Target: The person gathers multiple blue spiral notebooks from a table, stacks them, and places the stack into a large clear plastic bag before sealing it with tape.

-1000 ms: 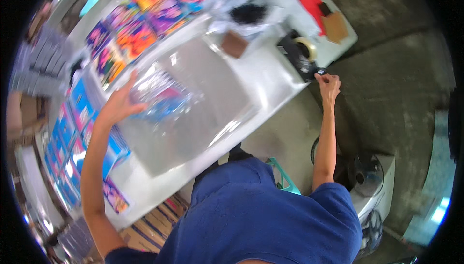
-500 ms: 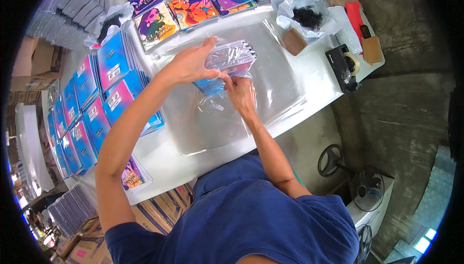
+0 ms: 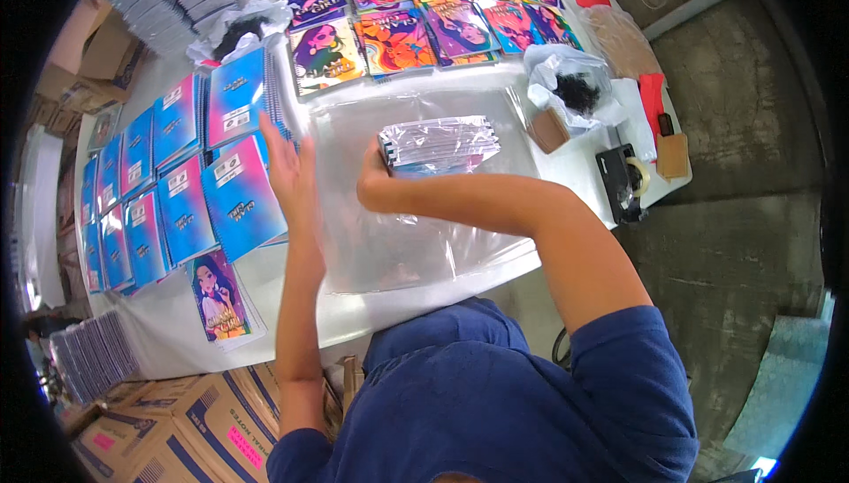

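Observation:
A stack of spiral notebooks [image 3: 438, 142] wrapped in clear, shiny plastic is at the middle of the table. My right forearm crosses in front of it. My right hand [image 3: 375, 180] is closed against its left end, the fingers partly hidden. Beneath lie large clear plastic sheets [image 3: 380, 262]. My left hand [image 3: 287, 164], slightly blurred, is raised off the stack with fingers stretched out and nothing held. It is nearest to the rows of blue and pink spiral notebooks [image 3: 186, 209] on the left.
Colourful illustrated notebooks [image 3: 389, 41] line the far side. White bags with black contents [image 3: 575, 89] [image 3: 239, 39] flank them. A brown block [image 3: 548, 131] and a tape dispenser [image 3: 622, 182] stand at right. Wrapped stacks [image 3: 159, 5] rise at far left; cardboard boxes [image 3: 195, 421] lie below.
My left hand has left the wrapped stack and swung left, opening. My right hand has gone to the stack's left end, its forearm now across the front. The view has shifted.

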A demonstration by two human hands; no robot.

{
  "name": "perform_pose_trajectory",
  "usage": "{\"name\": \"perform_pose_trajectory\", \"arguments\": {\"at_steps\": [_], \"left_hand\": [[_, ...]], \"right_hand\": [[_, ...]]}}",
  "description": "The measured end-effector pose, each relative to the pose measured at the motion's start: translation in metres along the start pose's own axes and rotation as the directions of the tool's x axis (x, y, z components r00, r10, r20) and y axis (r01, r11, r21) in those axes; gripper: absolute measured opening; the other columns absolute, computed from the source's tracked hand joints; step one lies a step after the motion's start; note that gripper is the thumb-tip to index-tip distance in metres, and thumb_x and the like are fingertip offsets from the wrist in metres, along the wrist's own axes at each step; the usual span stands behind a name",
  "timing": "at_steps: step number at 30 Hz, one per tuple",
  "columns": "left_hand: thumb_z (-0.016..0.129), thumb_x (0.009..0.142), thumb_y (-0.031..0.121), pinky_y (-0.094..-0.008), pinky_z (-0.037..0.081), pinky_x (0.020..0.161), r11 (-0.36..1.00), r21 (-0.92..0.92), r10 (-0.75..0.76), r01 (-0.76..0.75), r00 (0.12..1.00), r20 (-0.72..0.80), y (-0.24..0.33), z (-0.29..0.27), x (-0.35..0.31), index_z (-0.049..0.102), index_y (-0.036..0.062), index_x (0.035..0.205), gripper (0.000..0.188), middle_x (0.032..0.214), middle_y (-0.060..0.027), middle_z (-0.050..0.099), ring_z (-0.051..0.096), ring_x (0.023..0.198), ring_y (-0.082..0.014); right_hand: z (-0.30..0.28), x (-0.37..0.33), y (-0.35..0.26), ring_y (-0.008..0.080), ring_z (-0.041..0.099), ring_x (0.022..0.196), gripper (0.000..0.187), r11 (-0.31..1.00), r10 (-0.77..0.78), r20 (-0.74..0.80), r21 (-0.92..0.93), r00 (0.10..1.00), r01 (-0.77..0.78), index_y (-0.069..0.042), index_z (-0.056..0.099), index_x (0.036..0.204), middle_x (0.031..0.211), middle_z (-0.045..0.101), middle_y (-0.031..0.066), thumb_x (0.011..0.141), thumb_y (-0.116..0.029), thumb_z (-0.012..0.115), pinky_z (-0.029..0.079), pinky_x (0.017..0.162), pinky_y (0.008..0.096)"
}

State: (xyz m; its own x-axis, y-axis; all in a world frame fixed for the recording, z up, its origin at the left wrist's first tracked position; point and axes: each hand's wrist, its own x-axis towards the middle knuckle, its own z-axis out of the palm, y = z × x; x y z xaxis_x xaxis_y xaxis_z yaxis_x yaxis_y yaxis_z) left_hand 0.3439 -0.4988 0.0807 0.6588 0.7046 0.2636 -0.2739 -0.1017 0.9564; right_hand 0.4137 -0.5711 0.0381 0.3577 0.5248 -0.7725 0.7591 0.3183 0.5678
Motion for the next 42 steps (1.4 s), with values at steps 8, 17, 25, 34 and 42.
{"name": "perform_pose_trajectory", "arguments": {"at_steps": [8, 17, 25, 34, 42], "left_hand": [[0.082, 0.066, 0.049, -0.0398, 0.011, 0.116, 0.992, 0.026, -0.122, 0.125, 0.989, -0.089, -0.037, -0.068, -0.116, 0.007, 0.0018, 0.150, 0.122, 0.156, -0.0136, 0.014, 0.011, 0.144, -0.0262], [0.092, 0.052, 0.033, -0.0374, 0.026, 0.112, 0.978, -0.049, -0.138, 0.202, 0.806, 0.575, -0.036, 0.051, -0.040, 0.027, 0.0027, 0.145, 0.117, 0.144, -0.0130, 0.038, 0.034, 0.135, -0.0245], [0.063, 0.065, 0.073, -0.0412, 0.023, 0.113, 0.997, 0.035, -0.074, 0.067, 0.740, 0.669, 0.000, 0.014, -0.016, 0.022, 0.0063, 0.148, 0.114, 0.152, -0.0115, 0.028, 0.025, 0.141, -0.0245], [0.075, 0.065, 0.056, -0.0488, 0.025, 0.112, 0.967, -0.207, -0.059, 0.147, 0.923, 0.381, -0.054, -0.013, -0.053, 0.036, 0.0141, 0.144, 0.097, 0.155, -0.0123, 0.018, 0.022, 0.141, -0.0308], [0.080, 0.072, 0.011, -0.0510, 0.035, 0.108, 0.873, -0.460, -0.032, 0.162, 0.960, 0.277, -0.051, -0.001, -0.090, 0.060, 0.0175, 0.125, 0.057, 0.154, -0.0155, 0.019, 0.029, 0.138, -0.0351]], "right_hand": [[0.105, -0.103, 0.133, 0.0380, 0.061, 0.088, 0.072, 0.517, 0.172, -0.597, 0.732, 0.784, 0.444, -0.003, 0.053, 0.110, 0.092, 0.065, 0.0186, 0.052, -0.031, 0.086, 0.049, 0.076, 0.0419], [0.243, -0.040, -0.028, 0.0249, 0.046, 0.121, 0.110, -0.401, 0.613, -0.336, 0.648, 0.715, 0.648, -0.003, 0.027, 0.142, 0.130, 0.050, 0.0113, 0.054, -0.019, 0.091, 0.035, 0.106, 0.0367], [0.189, -0.142, 0.049, 0.0237, 0.055, 0.112, 0.074, -0.259, 0.615, -0.599, 0.461, 0.513, 0.849, -0.005, 0.053, 0.125, 0.116, 0.061, 0.0103, 0.060, -0.018, 0.087, 0.042, 0.098, 0.0366], [0.092, -0.228, 0.074, 0.0276, 0.050, 0.116, 0.046, 0.448, 0.675, -0.711, 0.606, 0.195, 0.657, -0.004, 0.066, 0.092, 0.120, 0.055, 0.0106, 0.061, -0.034, 0.080, 0.037, 0.101, 0.0437], [0.059, -0.198, 0.057, 0.0309, 0.044, 0.122, 0.020, 0.496, 0.629, -0.742, 0.611, 0.230, 0.616, -0.002, 0.062, 0.095, 0.129, 0.049, 0.0160, 0.076, -0.005, 0.061, 0.030, 0.103, 0.0512]]}}
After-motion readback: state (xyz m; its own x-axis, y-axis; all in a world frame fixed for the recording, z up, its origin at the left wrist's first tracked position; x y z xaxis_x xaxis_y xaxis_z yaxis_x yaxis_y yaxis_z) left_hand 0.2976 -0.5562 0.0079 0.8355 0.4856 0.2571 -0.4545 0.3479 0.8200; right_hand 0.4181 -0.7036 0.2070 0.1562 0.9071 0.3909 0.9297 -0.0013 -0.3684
